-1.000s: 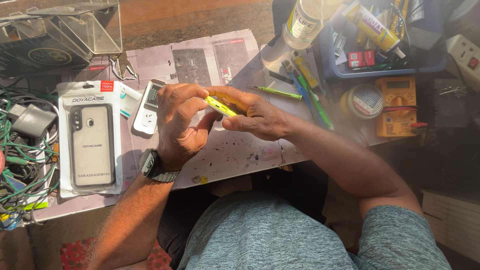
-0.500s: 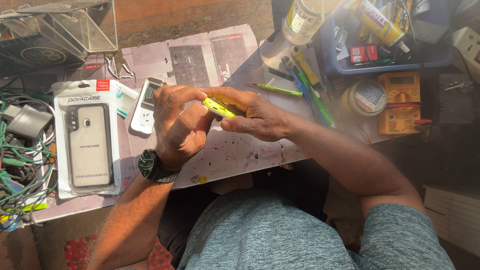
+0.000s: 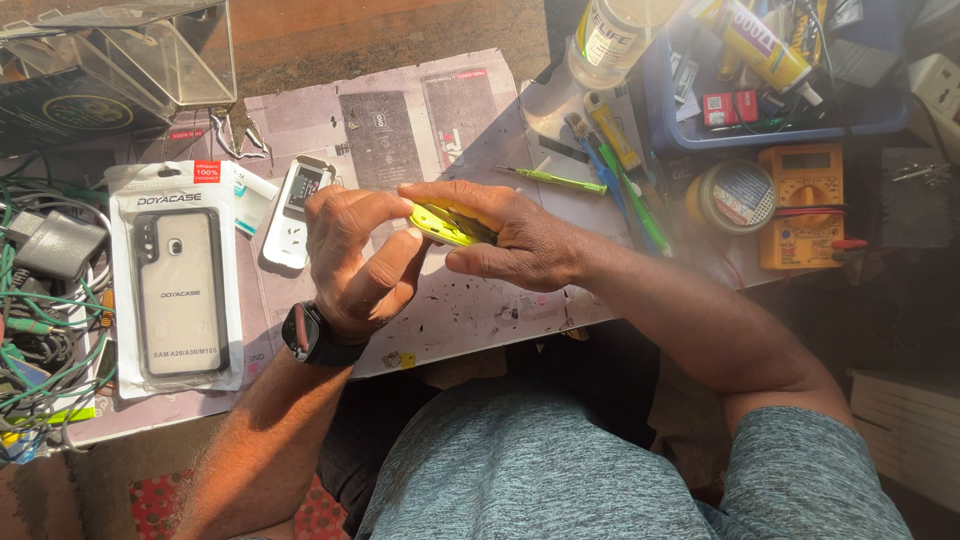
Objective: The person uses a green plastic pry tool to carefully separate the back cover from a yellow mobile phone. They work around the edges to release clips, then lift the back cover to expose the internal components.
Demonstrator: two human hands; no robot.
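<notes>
Clearly, the widest thing in view is the worktable, covered with a stained paper sheet, and the person sits close to its near edge. Along the left side lie a tangle of green cables and a packaged phone case, while a blue tray full of tubes and tools stands at the far right, with an orange multimeter and a round tin just in front of it. A small white phone body rests beside the case pack, near the left hand, which wears a dark watch on the wrist. The right hand lies across from it, and both are clamped on a small yellow-green device, held just above the table between them; the right fingers are closed over its top and the left thumb presses against its near edge. I judge that the person is working at the edge of this piece, so it is better to keep the right grip firm and steady, to push with the thumb slowly, and to stay low above the sheet, so that small parts do not fall among the cables. A thin green tool lies near, well within reach.
</notes>
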